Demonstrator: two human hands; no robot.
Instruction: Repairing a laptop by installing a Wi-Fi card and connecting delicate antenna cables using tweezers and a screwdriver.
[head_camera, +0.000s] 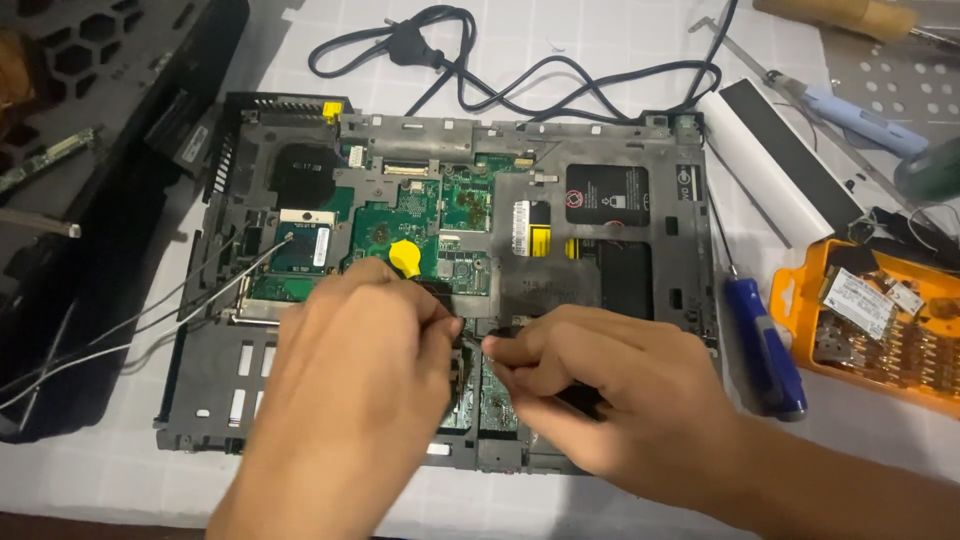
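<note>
An opened laptop base (620, 200) with a green circuit board (405, 210) lies on the white cloth. My left hand (350, 390) is closed around a screwdriver whose yellow handle end (404, 257) sticks up above my fingers. My right hand (600, 390) pinches a small dark part (505, 332) right beside the left fingertips, over the lower middle of the board. The screwdriver's tip is hidden by my fingers.
A blue-handled screwdriver (765, 345) lies right of the laptop. An orange tray (880, 325) with bits and small cards sits at far right. A black power cable (450, 55) coils behind. A dark laptop cover (80, 200) lies at left, with grey wires (130, 330) trailing across it.
</note>
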